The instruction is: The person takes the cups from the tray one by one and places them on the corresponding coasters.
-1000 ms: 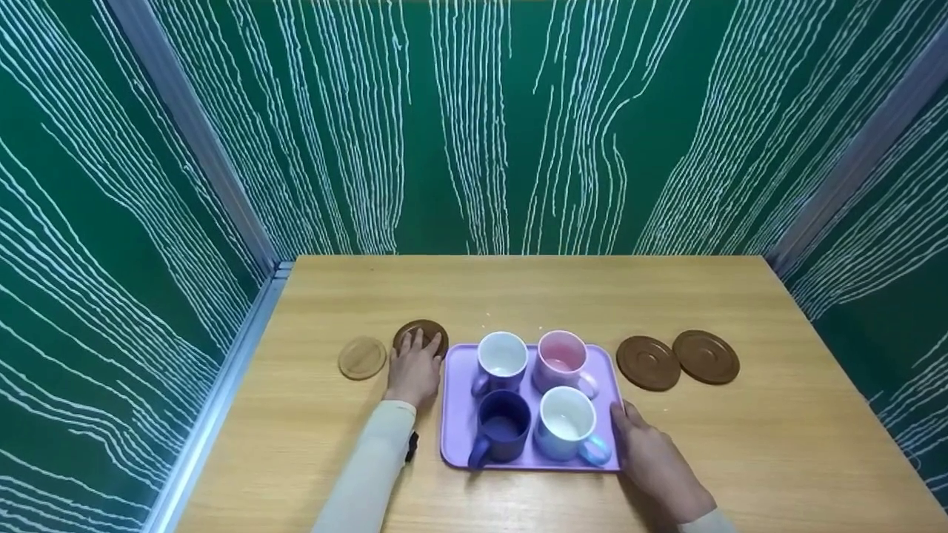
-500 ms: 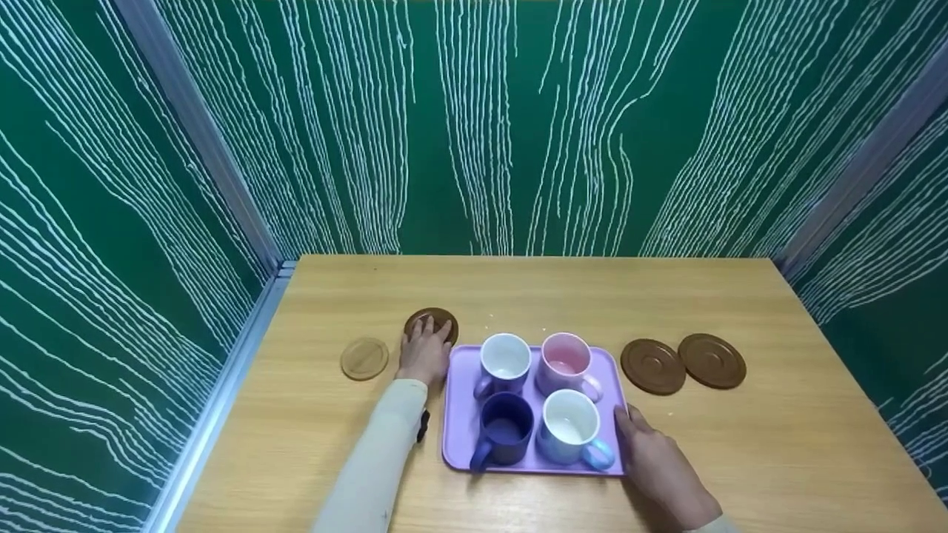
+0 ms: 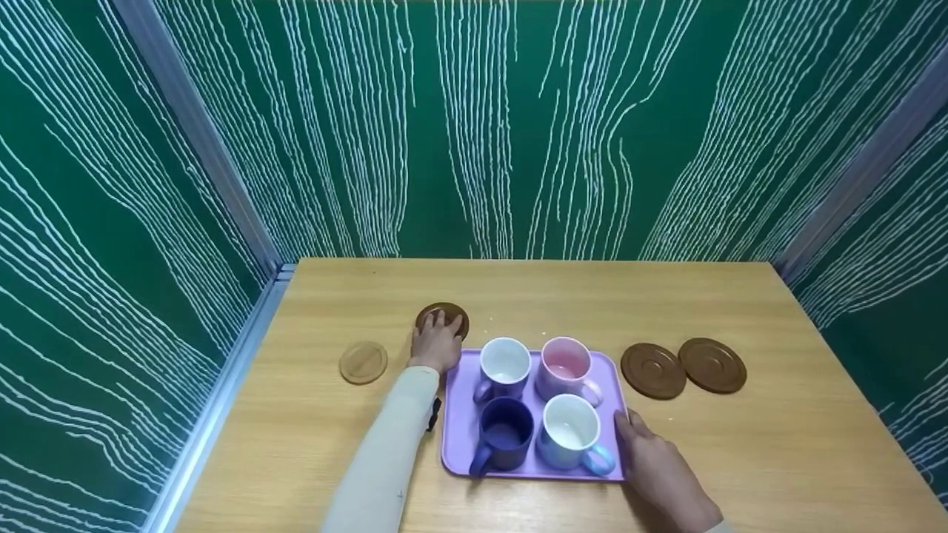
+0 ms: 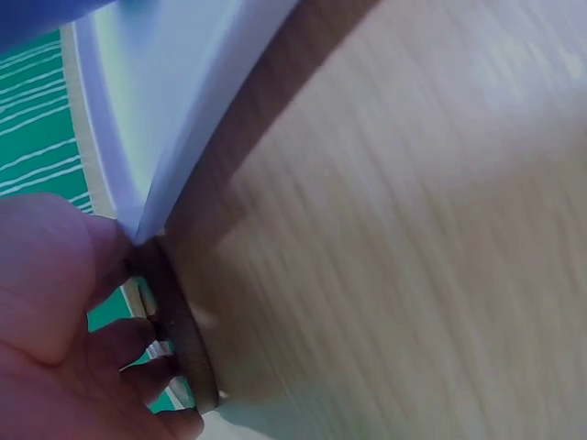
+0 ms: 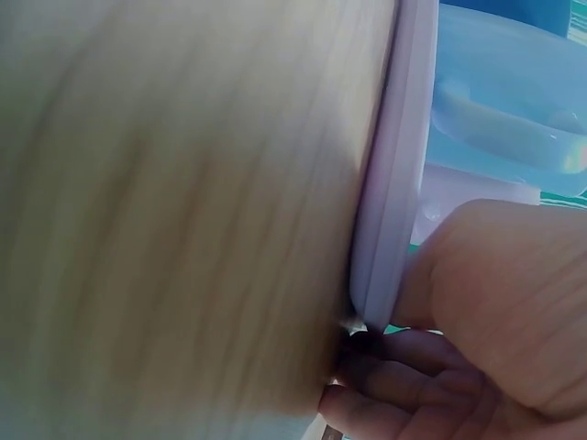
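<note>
My left hand (image 3: 435, 344) lies with spread fingers on a round brown coaster (image 3: 444, 307), partly covering it, at the tray's far left corner. In the left wrist view, the fingertips (image 4: 183, 422) sit along that coaster, close to the tray edge. At the right, my right hand (image 3: 659, 459) grips the rim of the purple tray (image 3: 461, 414), thumb above and fingers curled at its underside. On the tray stand a purple mug (image 3: 505, 363) with a white inside, a pink mug (image 3: 564, 363), a navy mug (image 3: 505, 437) and a pale blue mug (image 3: 569, 426).
Left of the left hand lies a lighter wooden coaster (image 3: 363, 363). Two more brown coasters, a near one (image 3: 653, 370) and a farther one (image 3: 712, 365), lie side by side right of the tray. Green walls with white lines border the wooden table (image 3: 518, 289).
My left hand has slid the brown coaster away from me and to the right, to beside the tray's far left corner. My right hand keeps its hold on the tray, which stays about put.
</note>
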`<state>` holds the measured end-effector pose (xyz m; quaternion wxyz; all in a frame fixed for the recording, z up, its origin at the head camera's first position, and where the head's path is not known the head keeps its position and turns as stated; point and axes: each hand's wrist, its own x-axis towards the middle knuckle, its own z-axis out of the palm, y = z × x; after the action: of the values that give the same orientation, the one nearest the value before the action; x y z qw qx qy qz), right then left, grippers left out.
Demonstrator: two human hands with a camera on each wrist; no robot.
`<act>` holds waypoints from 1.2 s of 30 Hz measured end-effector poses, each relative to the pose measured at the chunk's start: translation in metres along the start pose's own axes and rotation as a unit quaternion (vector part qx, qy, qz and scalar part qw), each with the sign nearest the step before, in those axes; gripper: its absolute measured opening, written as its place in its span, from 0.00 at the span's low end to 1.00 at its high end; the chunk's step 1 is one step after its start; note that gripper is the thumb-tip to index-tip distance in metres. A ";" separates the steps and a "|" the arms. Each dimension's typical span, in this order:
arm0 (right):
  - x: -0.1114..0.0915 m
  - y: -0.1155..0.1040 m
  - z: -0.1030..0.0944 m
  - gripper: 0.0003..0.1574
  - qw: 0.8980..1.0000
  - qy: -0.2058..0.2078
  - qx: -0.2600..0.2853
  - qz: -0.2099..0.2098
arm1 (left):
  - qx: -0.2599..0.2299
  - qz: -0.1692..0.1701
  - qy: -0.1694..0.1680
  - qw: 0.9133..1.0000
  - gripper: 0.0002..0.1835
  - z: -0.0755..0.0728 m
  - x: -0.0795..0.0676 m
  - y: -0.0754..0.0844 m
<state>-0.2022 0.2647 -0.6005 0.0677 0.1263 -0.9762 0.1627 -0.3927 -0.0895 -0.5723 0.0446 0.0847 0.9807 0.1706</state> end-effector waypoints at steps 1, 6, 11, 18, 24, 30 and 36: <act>0.000 0.000 0.000 0.38 1.000 0.006 -0.001 -0.003 | 0.000 0.002 0.001 1.000 0.27 0.000 0.001 0.001; 0.001 0.001 0.001 0.39 0.999 0.031 -0.021 -0.026 | 0.014 0.007 -0.002 1.000 0.27 0.003 0.007 0.004; 0.002 -0.001 0.000 0.39 0.999 0.022 -0.033 -0.025 | 0.021 0.013 -0.012 1.000 0.28 0.005 0.011 0.005; 0.003 -0.001 0.000 0.36 0.998 0.032 -0.043 -0.027 | 0.008 0.023 -0.028 0.999 0.28 0.007 0.015 0.010; 0.001 -0.001 -0.001 0.38 0.998 0.032 -0.039 -0.024 | 0.010 0.042 -0.037 0.998 0.28 0.009 0.017 0.014; 0.000 -0.003 -0.002 0.39 0.999 0.016 -0.037 -0.009 | 0.010 0.046 -0.036 0.998 0.28 0.008 0.016 0.016; 0.001 -0.001 -0.004 0.41 0.999 0.009 -0.043 -0.011 | -0.012 0.051 -0.006 0.999 0.28 0.009 0.016 0.013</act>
<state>-0.2029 0.2642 -0.5965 0.0835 0.1328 -0.9802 0.1210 -0.4049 -0.0713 -0.5773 0.0424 0.1350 0.9728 0.1836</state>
